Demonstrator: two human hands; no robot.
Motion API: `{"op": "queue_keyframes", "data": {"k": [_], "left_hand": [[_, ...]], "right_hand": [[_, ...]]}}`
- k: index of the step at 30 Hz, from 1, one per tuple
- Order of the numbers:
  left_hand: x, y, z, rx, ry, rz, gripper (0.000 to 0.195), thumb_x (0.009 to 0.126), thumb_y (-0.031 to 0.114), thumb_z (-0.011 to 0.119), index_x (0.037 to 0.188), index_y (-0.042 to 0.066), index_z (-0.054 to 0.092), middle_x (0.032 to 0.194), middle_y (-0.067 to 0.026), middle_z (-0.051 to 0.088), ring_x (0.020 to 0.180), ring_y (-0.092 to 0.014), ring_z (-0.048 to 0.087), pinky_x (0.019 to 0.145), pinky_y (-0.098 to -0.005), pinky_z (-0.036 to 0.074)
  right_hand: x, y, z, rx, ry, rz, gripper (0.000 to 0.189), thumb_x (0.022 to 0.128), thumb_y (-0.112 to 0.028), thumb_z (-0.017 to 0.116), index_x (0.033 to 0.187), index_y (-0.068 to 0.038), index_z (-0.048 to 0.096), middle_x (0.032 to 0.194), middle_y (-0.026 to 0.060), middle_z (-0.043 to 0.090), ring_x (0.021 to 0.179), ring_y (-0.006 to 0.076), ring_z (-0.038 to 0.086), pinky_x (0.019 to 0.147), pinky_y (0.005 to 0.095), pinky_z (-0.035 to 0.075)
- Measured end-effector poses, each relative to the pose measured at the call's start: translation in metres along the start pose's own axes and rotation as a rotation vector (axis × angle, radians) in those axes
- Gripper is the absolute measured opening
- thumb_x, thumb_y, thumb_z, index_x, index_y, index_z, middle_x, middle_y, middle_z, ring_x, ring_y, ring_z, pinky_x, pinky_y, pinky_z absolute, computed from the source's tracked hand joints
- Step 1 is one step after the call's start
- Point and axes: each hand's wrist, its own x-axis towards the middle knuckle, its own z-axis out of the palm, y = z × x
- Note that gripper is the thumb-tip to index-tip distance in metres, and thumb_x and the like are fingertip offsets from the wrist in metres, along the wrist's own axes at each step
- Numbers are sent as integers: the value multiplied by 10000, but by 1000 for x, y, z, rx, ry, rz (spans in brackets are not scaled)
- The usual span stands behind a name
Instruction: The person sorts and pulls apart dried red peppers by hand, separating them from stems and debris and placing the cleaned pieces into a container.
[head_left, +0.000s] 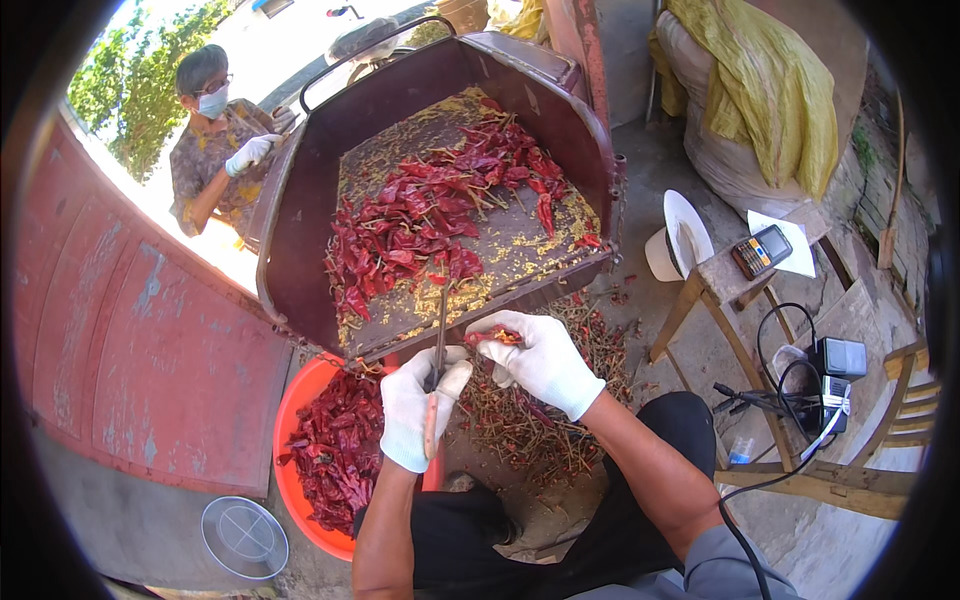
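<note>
My left hand (420, 401), in a white knit glove, grips a narrow metal cutting tool (442, 319) with an orange-pink handle. Its blade points up and away; whether it is a pair of scissors is unclear. Beside it, my gloved right hand (536, 356) pinches a dried red chili pepper (491, 336) whose yellowish inside shows. Beyond both hands, a heap of dried red chilies (427, 199) with stems lies among yellow seeds in a metal cart bed (300, 202). An orange plastic basin (281, 469) of red chili pieces (337, 450) sits below my left hand.
Cut stems (540, 427) cover the ground beneath my right hand. A masked, gloved person (225, 150) stands beyond the cart's left side. At right, a wooden stool (712, 274) bears a handheld device (761, 251), near a white hat (675, 236). A round sieve (244, 538) lies lower left.
</note>
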Motion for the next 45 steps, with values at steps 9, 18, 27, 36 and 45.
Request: {"op": "queue_keyframes", "data": {"k": [9, 18, 27, 36, 45], "left_hand": [[10, -26, -10, 960, -94, 83, 245, 875, 321, 652, 1002, 115, 692, 866, -125, 683, 825, -342, 667, 702, -448, 516], [57, -56, -38, 1013, -76, -231, 497, 784, 408, 741, 1174, 101, 702, 1067, -192, 702, 1020, -358, 667, 913, -415, 518], [137, -118, -40, 975, 42, -112, 314, 843, 258, 686, 1135, 146, 714, 973, -110, 730, 830, -310, 701, 777, -395, 554], [9, -142, 139, 534, -146, 195, 227, 867, 244, 700, 1081, 173, 728, 935, -115, 727, 831, -291, 707, 735, -391, 575], [-58, -300, 248, 609, -475, -269, 270, 907, 294, 573, 1058, 124, 719, 1105, -158, 695, 1018, -358, 667, 868, -453, 530]], "right_hand": [[3, -7, -26, 427, 287, 32, 266, 945, -124, 667, 1171, 15, 649, 799, 27, 644, 544, 79, 563, 496, 250, 492], [0, -13, -41, 358, 280, 24, 138, 956, -105, 607, 1037, 7, 607, 729, 55, 626, 460, 98, 540, 421, 262, 457], [-5, -26, -39, 372, 215, 23, 236, 965, 16, 484, 1137, -14, 641, 862, 44, 614, 540, 73, 567, 464, 222, 466], [-1, -15, -49, 609, 170, 9, 226, 902, 84, 542, 1124, 59, 577, 1098, 129, 607, 880, 200, 698, 776, 325, 625], [-1, -11, -36, 418, 184, 0, 176, 846, -1, 676, 1011, 9, 615, 827, 99, 669, 688, 119, 658, 626, 272, 534]]}}
